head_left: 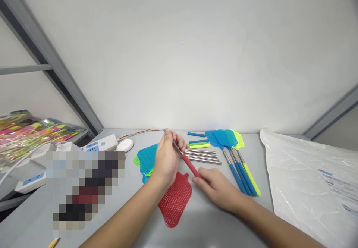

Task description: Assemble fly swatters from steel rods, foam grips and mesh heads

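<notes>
My left hand [167,154] is closed around a bare metal rod, whose tip pokes out above the thumb. On the rod's near end sits a red handle sleeve [190,165], and my right hand [216,188] grips the lower end of that sleeve. Beneath my left wrist lies a red fly swatter head [177,197], flat on the table and partly covered by the forearm. Left of that hand are blue swatter heads [147,157] stacked with green ones. Just beyond the red sleeve rest several metal rods [204,156].
Fly swatters with blue and yellow-green handles [237,166] lie to the right. Loose blue and yellow sleeves [199,146] sit near the wall. A white plastic bag [310,181] covers the right side. At left are a power strip [100,144], a white oval case [125,145] and colourful packets [33,136].
</notes>
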